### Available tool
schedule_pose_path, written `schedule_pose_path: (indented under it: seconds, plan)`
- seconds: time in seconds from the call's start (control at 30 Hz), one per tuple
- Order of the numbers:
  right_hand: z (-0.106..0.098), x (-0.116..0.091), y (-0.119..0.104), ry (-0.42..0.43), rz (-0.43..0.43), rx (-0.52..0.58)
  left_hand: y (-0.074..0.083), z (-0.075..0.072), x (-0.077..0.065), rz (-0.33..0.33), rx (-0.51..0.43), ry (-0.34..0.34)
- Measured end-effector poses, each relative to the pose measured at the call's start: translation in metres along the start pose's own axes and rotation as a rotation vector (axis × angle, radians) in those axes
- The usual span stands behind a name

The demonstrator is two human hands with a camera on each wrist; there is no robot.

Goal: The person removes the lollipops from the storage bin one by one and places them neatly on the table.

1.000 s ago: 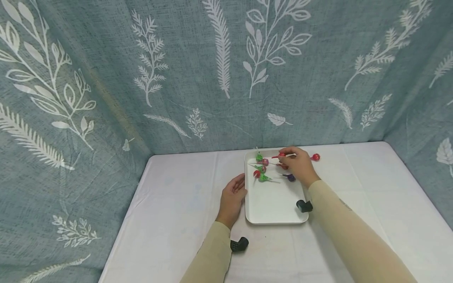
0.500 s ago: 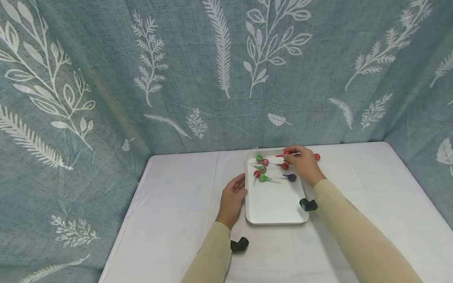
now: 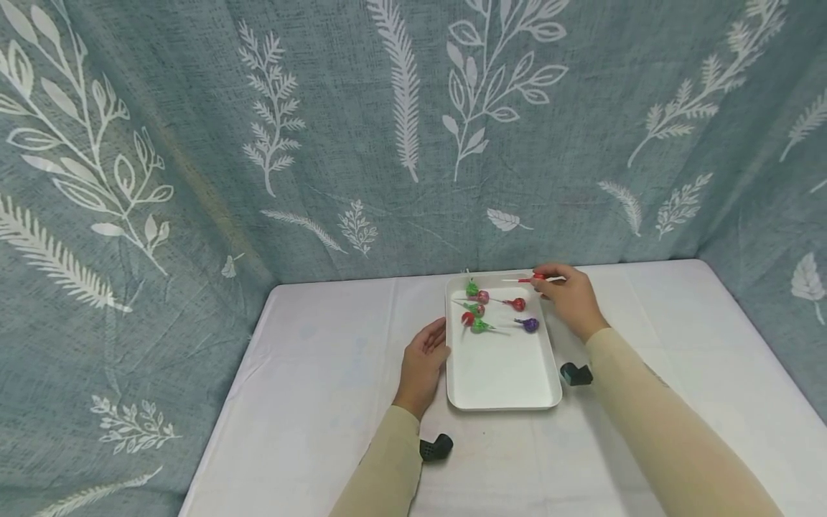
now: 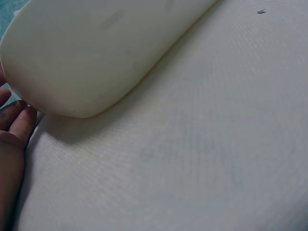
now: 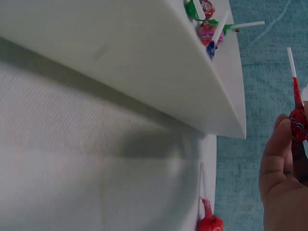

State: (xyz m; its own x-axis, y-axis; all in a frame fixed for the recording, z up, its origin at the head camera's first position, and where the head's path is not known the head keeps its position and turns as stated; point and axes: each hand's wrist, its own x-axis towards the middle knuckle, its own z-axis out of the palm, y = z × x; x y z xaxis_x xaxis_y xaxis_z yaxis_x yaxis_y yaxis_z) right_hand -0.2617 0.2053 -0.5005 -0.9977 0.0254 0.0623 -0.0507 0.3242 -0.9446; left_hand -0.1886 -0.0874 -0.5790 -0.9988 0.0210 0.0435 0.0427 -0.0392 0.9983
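1. Your right hand [image 3: 570,300] pinches a red-wrapped round lollipop [image 3: 539,276], shifted rightward to the far-right corner of the white rectangular tray [image 3: 504,373].
2. Your left hand [image 3: 421,368], fingers relaxed, touches the tray's left side.
3. Only the right-wrist view shows you another red lollipop [image 5: 211,224].

the person's 2 sleeved forearms [image 3: 672,424] extended forward, left hand [image 3: 421,368] nearer with thumb and fingers apart, right hand [image 3: 571,298] farther out, thumb and fingers pinching
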Motion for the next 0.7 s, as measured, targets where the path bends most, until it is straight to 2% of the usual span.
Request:
schedule_pose_path:
  seconds: [0.33, 0.7]
  plan:
    - [-0.011, -0.001, 0.010, 0.044, 0.029, -0.018, -0.001, -0.001, -0.001, 0.003, -0.010, 0.002]
    - [-0.021, -0.006, 0.016, 0.084, 0.022, -0.032, 0.001, 0.000, 0.000, 0.000, -0.022, -0.002]
